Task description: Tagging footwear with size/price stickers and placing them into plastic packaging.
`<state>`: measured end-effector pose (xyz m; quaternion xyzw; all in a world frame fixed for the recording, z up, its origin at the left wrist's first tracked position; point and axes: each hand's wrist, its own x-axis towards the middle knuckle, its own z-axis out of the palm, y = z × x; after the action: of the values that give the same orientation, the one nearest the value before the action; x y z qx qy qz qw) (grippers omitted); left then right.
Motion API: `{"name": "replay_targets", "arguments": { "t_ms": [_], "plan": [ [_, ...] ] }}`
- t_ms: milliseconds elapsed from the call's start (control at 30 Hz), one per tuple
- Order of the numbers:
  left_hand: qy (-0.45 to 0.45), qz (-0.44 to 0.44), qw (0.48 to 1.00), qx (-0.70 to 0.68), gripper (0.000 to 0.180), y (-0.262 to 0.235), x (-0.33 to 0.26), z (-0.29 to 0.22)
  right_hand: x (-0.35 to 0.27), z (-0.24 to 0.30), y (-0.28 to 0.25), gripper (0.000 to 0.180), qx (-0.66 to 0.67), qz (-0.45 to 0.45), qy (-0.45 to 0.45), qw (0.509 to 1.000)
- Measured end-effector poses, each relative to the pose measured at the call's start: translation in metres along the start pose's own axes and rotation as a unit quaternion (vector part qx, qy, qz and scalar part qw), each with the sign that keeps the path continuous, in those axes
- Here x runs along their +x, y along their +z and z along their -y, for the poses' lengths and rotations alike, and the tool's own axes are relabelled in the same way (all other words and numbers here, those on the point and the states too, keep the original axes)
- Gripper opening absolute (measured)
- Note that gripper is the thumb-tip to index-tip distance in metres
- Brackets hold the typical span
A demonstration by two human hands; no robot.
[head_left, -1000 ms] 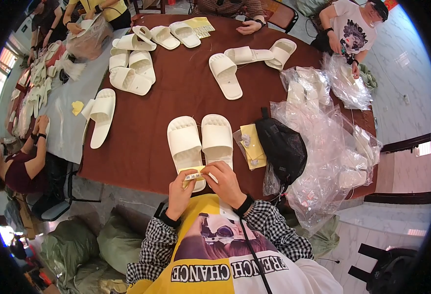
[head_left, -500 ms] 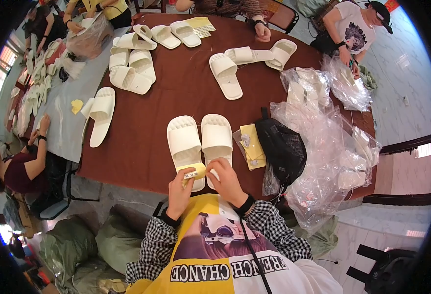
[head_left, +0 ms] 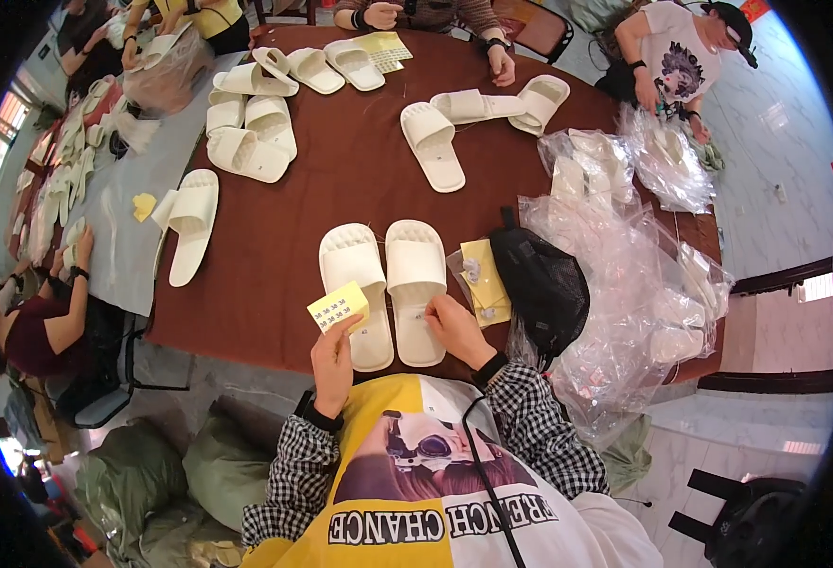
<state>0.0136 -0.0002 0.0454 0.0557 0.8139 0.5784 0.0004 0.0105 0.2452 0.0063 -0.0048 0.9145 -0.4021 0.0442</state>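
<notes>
My left hand (head_left: pixel 333 352) pinches the yellow sticker sheet (head_left: pixel 339 307) up over the left slipper (head_left: pixel 357 291) at lower centre, my right hand (head_left: pixel 454 328) presses fingers flat on the right slipper (head_left: pixel 416 289), both lying lengthwise away from me

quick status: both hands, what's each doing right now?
Left hand: closed, pinching a small yellow paper sticker sheet.
Right hand: holds nothing that can be seen, fingertips resting on the heel of the right-side white foam slipper.
</notes>
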Motion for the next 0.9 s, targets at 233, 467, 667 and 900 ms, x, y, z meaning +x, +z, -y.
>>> {"name": "replay_targets", "arguments": {
  "t_ms": [233,467,667,900],
  "plan": [
    [-0.015,-0.017,1.0,-0.012,0.028,0.003,-0.003,0.007,0.014,-0.002,0.003,0.012,-0.062,0.04,-0.006,0.997],
    [-0.037,-0.012,0.999,0.0,0.024,0.0,-0.008,0.016,0.018,-0.003,0.0,0.013,-0.02,0.049,0.012,0.999],
    [-0.016,-0.025,1.0,-0.009,0.026,0.005,-0.007,0.018,0.023,-0.001,-0.003,0.011,-0.055,0.081,-0.019,0.995],
    [-0.026,-0.019,0.999,-0.01,0.026,0.004,-0.007,0.015,0.027,0.002,-0.006,0.01,-0.092,0.109,-0.04,0.989]
  ]
}}
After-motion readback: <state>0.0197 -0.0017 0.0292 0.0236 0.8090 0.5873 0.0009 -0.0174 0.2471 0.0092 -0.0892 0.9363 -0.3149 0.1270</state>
